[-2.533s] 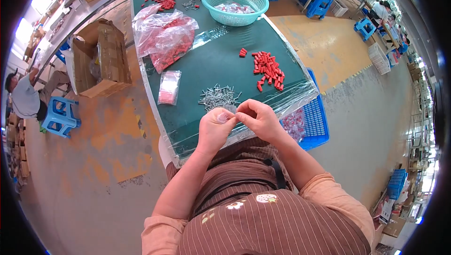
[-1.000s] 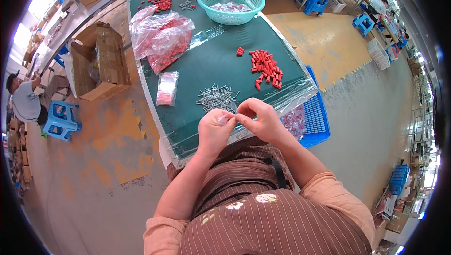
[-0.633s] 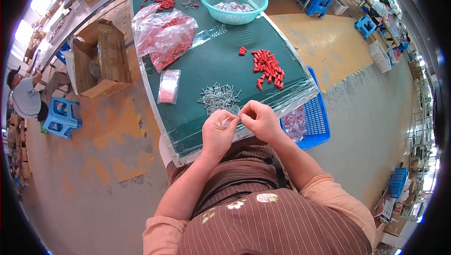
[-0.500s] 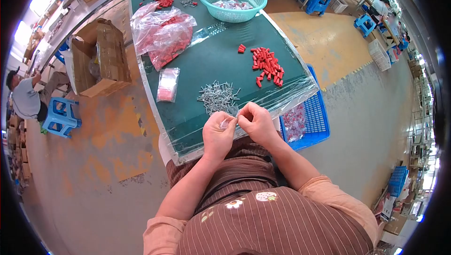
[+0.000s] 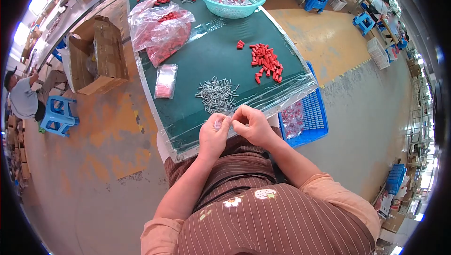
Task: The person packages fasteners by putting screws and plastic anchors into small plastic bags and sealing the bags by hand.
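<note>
now the fingers of my left hand (image 5: 213,136) grip a thin clear plastic piece (image 5: 218,123); my right hand (image 5: 253,127) has fingers pinched closed, near silver metal fasteners (image 5: 217,95) mid-frame.

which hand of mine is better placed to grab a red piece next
Right, I'd say. Your right hand is nearer the pile of red pieces, while your left hand seems to have clear plastic tucked in it.

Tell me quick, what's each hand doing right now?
Left hand: closed, holding a bit of clear plastic.
Right hand: pinched closed; I can't tell if anything is in it.
</note>
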Action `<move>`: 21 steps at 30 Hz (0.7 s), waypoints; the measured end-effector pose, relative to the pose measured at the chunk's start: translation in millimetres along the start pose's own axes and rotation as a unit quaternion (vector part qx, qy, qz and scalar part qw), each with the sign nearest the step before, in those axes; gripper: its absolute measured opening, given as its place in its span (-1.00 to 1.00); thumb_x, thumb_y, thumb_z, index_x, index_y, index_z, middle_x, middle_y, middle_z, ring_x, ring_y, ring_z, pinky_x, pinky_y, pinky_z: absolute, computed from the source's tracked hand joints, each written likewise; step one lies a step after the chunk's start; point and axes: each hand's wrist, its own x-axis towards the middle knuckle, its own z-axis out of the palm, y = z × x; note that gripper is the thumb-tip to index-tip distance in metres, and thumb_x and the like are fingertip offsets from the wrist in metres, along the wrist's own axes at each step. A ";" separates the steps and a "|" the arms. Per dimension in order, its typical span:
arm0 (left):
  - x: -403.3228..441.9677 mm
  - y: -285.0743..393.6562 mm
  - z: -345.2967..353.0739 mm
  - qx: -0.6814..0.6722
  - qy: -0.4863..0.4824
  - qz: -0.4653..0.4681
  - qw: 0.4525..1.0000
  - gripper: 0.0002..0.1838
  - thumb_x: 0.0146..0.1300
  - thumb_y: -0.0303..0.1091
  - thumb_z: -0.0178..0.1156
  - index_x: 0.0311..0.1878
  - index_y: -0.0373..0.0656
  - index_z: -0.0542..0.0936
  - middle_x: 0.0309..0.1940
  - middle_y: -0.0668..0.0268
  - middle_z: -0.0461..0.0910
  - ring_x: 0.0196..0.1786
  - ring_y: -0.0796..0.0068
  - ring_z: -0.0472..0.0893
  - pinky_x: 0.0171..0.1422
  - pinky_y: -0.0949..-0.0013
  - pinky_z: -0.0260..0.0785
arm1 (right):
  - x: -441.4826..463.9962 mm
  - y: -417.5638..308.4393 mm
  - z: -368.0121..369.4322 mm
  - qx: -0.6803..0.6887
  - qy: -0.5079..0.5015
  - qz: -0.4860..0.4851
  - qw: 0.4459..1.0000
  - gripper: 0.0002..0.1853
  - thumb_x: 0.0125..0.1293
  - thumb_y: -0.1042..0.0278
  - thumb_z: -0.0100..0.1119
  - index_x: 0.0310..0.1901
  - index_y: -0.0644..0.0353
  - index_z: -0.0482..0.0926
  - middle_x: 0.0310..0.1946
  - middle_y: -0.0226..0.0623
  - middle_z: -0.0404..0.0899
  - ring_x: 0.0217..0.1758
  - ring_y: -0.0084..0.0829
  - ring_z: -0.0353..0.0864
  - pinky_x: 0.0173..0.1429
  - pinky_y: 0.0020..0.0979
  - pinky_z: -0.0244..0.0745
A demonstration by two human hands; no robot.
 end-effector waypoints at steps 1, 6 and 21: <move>0.0 -1.9 -2.8 0.007 -0.006 -0.008 1.000 -0.85 0.39 -0.37 0.18 -0.29 -0.22 0.53 -0.47 0.47 0.51 -0.39 0.71 0.40 -0.25 0.54 0.32 | 0.1 -0.4 -0.2 -0.009 -0.007 -0.005 1.000 -0.85 0.22 0.40 0.18 -0.27 0.31 0.53 -0.47 -0.24 0.56 -0.35 -0.50 0.53 -0.20 -0.38 0.46; 1.2 6.0 -18.1 -0.001 -0.011 -0.033 0.999 -0.86 0.41 -0.36 0.16 -0.25 -0.22 0.54 -0.45 0.43 0.57 -0.38 0.71 0.43 -0.23 0.54 0.33 | 28.1 10.9 -17.5 -0.162 0.007 -0.094 0.982 -0.83 0.20 0.40 0.22 -0.21 0.28 0.58 -0.33 -0.13 0.61 -0.22 -0.20 0.63 -0.09 -0.26 0.51; 14.1 14.1 -44.5 0.073 0.042 -0.065 0.994 -0.93 0.19 -0.46 0.31 -0.34 -0.26 0.66 -0.52 0.47 0.58 -0.43 0.74 0.45 -0.31 0.54 0.33 | 93.8 30.6 -24.7 -0.530 -0.019 -0.091 0.843 -0.89 0.10 0.44 0.11 -0.36 0.23 0.60 -0.35 -0.10 0.64 -0.21 -0.05 0.67 -0.06 -0.11 0.58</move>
